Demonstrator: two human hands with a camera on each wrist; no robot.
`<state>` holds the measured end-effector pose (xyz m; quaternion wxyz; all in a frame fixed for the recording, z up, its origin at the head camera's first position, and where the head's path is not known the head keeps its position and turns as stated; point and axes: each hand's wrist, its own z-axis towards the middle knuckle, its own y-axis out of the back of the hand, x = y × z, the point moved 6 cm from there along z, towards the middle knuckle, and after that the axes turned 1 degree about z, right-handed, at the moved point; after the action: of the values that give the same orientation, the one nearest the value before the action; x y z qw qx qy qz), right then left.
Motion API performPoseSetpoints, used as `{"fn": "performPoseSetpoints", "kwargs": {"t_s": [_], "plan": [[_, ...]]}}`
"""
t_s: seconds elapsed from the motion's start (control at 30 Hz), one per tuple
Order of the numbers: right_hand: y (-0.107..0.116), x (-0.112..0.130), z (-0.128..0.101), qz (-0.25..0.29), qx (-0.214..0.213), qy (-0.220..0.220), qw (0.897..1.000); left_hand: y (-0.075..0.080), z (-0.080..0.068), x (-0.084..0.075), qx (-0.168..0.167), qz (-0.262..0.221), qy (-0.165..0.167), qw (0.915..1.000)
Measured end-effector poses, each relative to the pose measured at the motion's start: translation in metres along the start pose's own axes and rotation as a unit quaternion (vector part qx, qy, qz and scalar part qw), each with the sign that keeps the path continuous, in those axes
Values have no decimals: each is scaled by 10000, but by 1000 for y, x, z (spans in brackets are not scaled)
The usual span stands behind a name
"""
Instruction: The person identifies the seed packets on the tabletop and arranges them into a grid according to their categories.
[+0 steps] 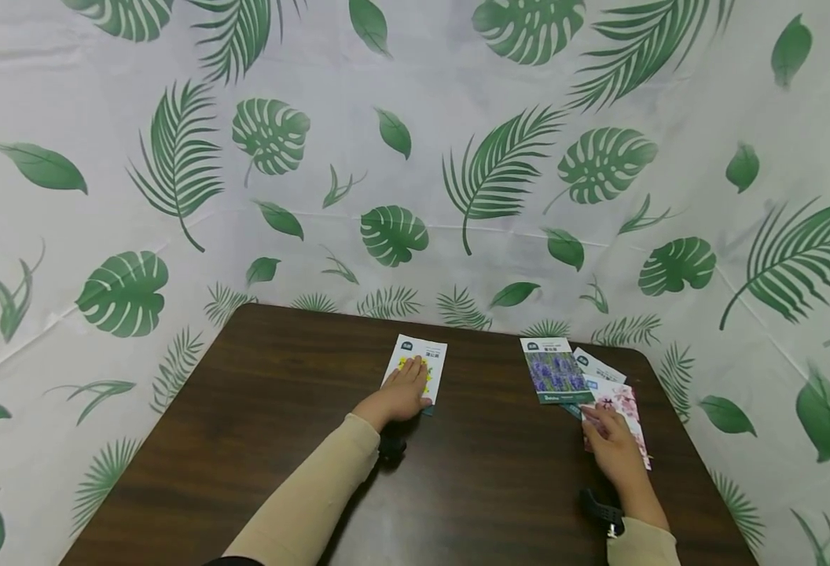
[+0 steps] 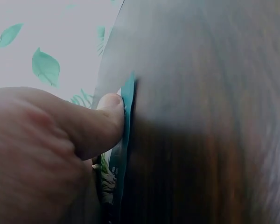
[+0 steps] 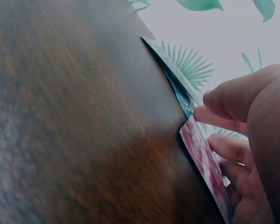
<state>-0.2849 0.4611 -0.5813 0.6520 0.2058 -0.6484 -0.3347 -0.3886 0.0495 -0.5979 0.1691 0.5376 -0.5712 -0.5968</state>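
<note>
The left hand, fingers straight, rests on the yellow-flower packet; the right hand, fingers loose, touches the pink-flower packet. They seem light, bendy; hold edges.

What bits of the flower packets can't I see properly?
- Head view: the middle of the yellow-flower packet, hidden by the left hand.
- Head view: most of the tucked packet, covered by the purple-flower packet and pink-flower packet.
- Head view: the tiniest words on the purple-flower packet, too small to read.
- Right wrist view: the pink-flower packet's lower end, cut off by the bottom edge.
</note>
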Motion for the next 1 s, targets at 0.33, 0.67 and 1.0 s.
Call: {"fn": "performPoseSetpoints", "kwargs": {"t_s": [0.33, 0.67, 1.0], "plan": [[0, 1, -1, -19, 18, -39, 10000, 13, -5, 25, -109, -251, 150, 9995], [1, 3, -2, 108, 60, -62, 9999, 25, -9, 56, -176, -147, 352, 9991], [1, 1, -1, 8, -16, -47, 10000, 42, -22, 81, -292, -240, 263, 9989]]}}
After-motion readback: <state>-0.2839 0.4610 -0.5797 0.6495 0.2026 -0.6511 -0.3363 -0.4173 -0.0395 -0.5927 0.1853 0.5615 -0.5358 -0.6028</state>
